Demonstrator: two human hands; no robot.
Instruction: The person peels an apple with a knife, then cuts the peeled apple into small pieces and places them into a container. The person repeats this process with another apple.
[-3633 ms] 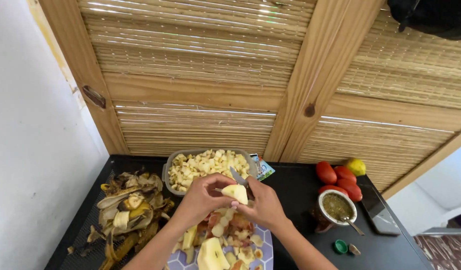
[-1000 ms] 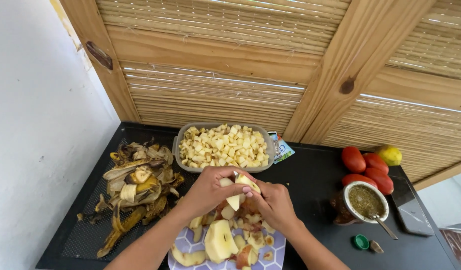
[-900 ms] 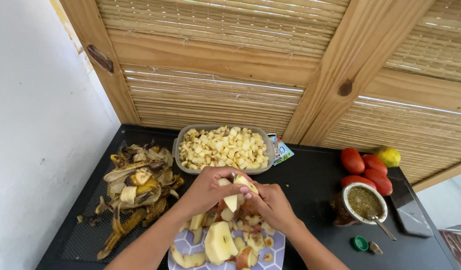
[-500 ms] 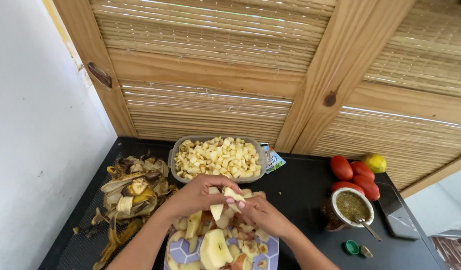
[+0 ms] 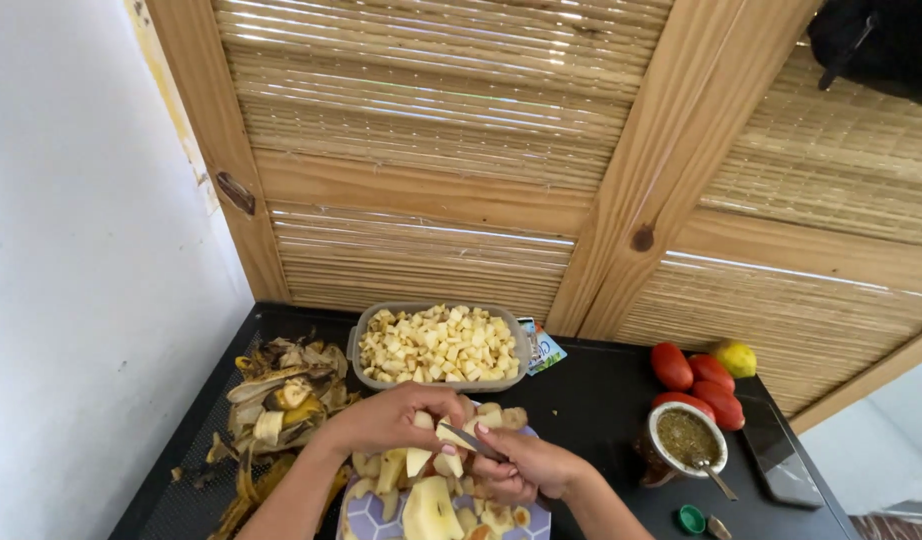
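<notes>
My left hand [image 5: 386,420] grips a pale piece of peeled fruit [image 5: 443,437] above a patterned plate [image 5: 366,515]. My right hand [image 5: 529,468] holds a small knife [image 5: 468,440], and its blade rests against that piece. The plate carries peeled fruit wedges [image 5: 429,508] and scraps. Just beyond the hands stands a grey rectangular container [image 5: 439,348] full of diced pale fruit.
A heap of banana peels [image 5: 276,400] lies at the left on the black table [image 5: 591,400]. At the right are red tomatoes [image 5: 696,380], a lemon [image 5: 735,357], a cup with a metal straw [image 5: 686,442], a dark phone [image 5: 774,450] and a green cap [image 5: 691,518]. A reed and wood wall stands behind.
The camera has tilted up, so the table sits lower in view. My hands stay together over the plate, and the knife still works at the fruit piece.
</notes>
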